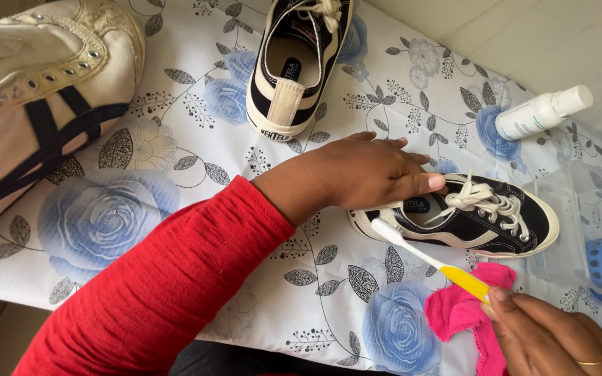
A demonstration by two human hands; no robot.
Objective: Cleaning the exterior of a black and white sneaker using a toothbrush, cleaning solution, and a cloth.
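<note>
table: blue-rose floral cloth [106, 216] | floor: pale tiles [524, 42] | daylight

The picture's edges are cutting off much: the big cream shoe [33, 90] is running off the left, the upper sneaker [301, 59] is losing its toe at the top, and the clear tub [587, 223] is passing out on the right. The left hand [367, 170] is covering the near sneaker's [485, 216] heel opening, and the right hand [559, 338] is hiding the toothbrush [430, 261] handle's end
</note>
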